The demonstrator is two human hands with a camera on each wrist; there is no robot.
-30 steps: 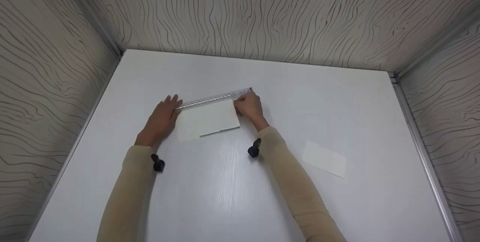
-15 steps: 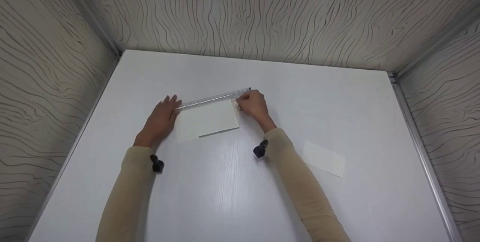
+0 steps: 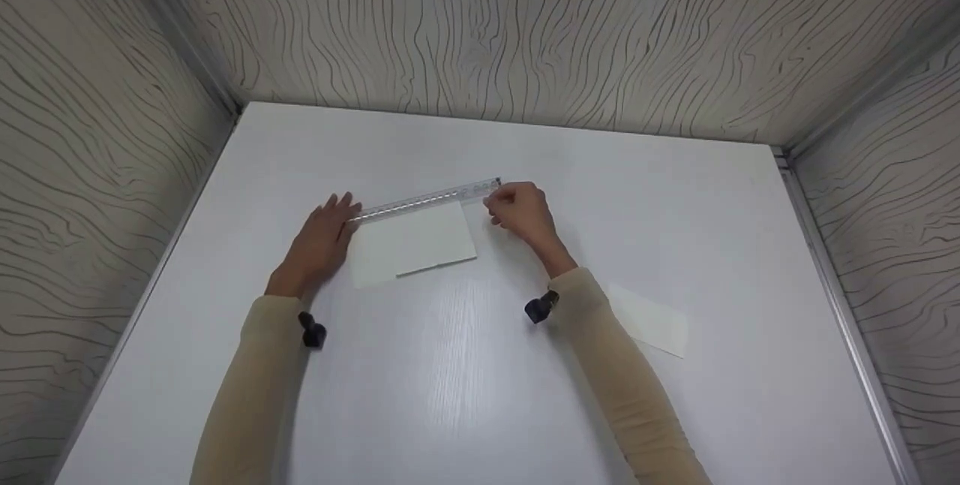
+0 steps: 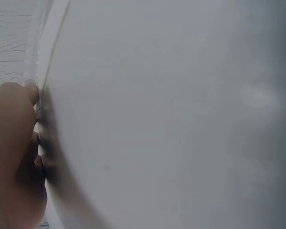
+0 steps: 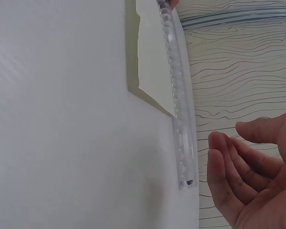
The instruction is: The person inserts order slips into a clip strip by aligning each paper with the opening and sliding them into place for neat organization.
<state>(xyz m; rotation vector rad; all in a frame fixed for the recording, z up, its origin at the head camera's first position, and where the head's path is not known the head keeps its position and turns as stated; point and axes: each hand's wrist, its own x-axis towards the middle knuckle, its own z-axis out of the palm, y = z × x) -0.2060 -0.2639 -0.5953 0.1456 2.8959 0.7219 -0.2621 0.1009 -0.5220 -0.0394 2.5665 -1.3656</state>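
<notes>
A clear plastic ruler lies at a slant on the white table, along the far edge of a cream sheet of paper. My left hand rests flat with its fingers over the ruler's left end; part of it shows at the left of the left wrist view. Close to the ruler's right end is my right hand, fingers loosely bent. In the right wrist view that hand holds nothing, thumb apart from the fingers. There the paper has an uneven near edge raised off the table.
A second cream piece of paper lies to the right, partly covered by the right sleeve. Wood-patterned panels stand behind and at both sides of the white table.
My right hand has moved right, off the paper's right edge, and its fingers have loosened. The left hand, ruler and paper stay in place.
</notes>
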